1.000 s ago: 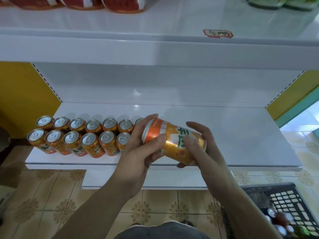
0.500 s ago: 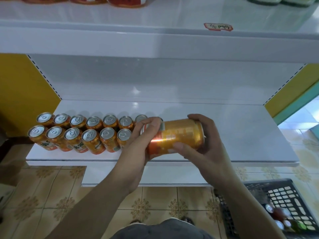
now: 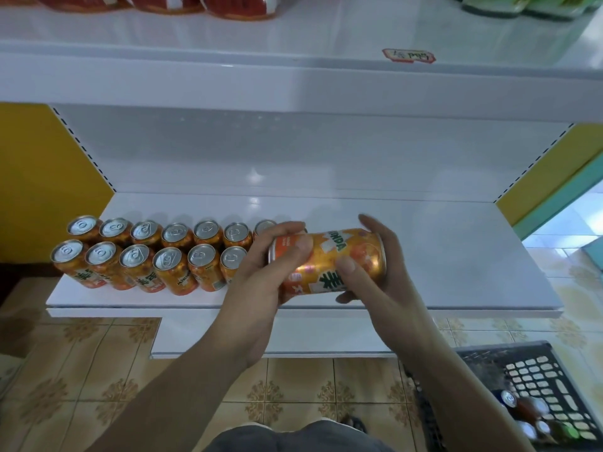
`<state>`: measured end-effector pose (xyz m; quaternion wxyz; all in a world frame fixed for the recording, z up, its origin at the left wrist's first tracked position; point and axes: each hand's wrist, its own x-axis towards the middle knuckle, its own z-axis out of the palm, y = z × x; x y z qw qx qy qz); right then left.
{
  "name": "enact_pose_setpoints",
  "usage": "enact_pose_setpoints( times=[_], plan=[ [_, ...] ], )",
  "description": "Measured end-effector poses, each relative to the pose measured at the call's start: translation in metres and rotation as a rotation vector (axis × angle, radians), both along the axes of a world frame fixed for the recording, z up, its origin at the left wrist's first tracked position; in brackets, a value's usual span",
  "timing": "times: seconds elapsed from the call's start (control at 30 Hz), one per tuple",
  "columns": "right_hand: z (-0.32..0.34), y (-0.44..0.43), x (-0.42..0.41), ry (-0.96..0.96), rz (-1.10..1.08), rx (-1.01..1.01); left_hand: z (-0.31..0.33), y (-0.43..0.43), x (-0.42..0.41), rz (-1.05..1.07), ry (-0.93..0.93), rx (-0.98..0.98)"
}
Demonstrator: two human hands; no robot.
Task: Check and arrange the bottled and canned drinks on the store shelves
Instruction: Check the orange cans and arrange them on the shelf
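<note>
Cans (image 3: 146, 256) stand upright in two touching rows at 9 o'clock in my view, on the left part of the white shelf (image 3: 456, 262). I count six in the front row and seven in the back, the last one half hidden. They sit close to the shelf's front edge.

Just right of them, the left hand (image 3: 261, 288) comes up from 6 o'clock and grips the top end of the held can (image 3: 329, 259), fingers curled over it and thumb pressed on its side. This can lies sideways at the centre of my view, above the shelf's front part, with its top toward 9 o'clock and its base toward 3 o'clock. The green lettering on it faces me.

The right hand (image 3: 388, 275) holds the base end, thumb on the near side and fingers wrapped round the far side.

At 4 o'clock a dark basket (image 3: 554, 370) sits on the tiled floor (image 3: 81, 370) with a few drinks inside, too blurred for me to name.

On the upper shelf I see red packs (image 3: 163, 1) at 11 o'clock, and a price tag (image 3: 408, 56) and green packs (image 3: 522, 4) at 1 o'clock.
</note>
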<state>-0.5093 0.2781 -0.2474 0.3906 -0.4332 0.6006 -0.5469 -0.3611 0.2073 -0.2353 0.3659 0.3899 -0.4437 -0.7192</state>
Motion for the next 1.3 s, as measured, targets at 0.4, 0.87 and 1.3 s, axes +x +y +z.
enact_pose_setpoints(
  times=[0.4, 0.87, 1.3],
  plan=[
    [-0.003, -0.015, 0.008, -0.722, -0.067, 0.370, 0.002, -0.010, 0.005, -0.280, 0.083, -0.381],
    [-0.013, -0.021, 0.006, -0.924, 0.131, 0.456, 0.002, -0.010, -0.002, -0.307, 0.150, -0.353],
    [-0.029, -0.009, 0.016, -1.038, 0.108, 0.397, 0.001, -0.001, -0.007, -0.341, 0.114, -0.356]
  ],
)
